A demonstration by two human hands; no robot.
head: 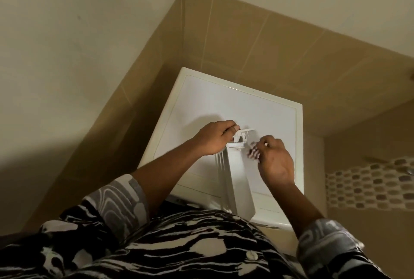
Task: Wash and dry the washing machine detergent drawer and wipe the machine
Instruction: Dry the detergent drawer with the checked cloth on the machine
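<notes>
Sleeves [116,193] rolled, my left hand [212,137] grips the drawer [237,178] by its far end atop the machine [268,117]; my right hand [275,164] pinches a blurred thing [253,154] beside it; tiled walls [224,43] meet behind.

No text, label or number is readable anywhere in view.

The machine [224,104] and drawer [238,178] are showing white against tan tiles [224,39]. A black-and-white swirled shirt [179,245] is filling the bottom; a grey-brown pebble band [369,182] is crossing the right edge.
</notes>
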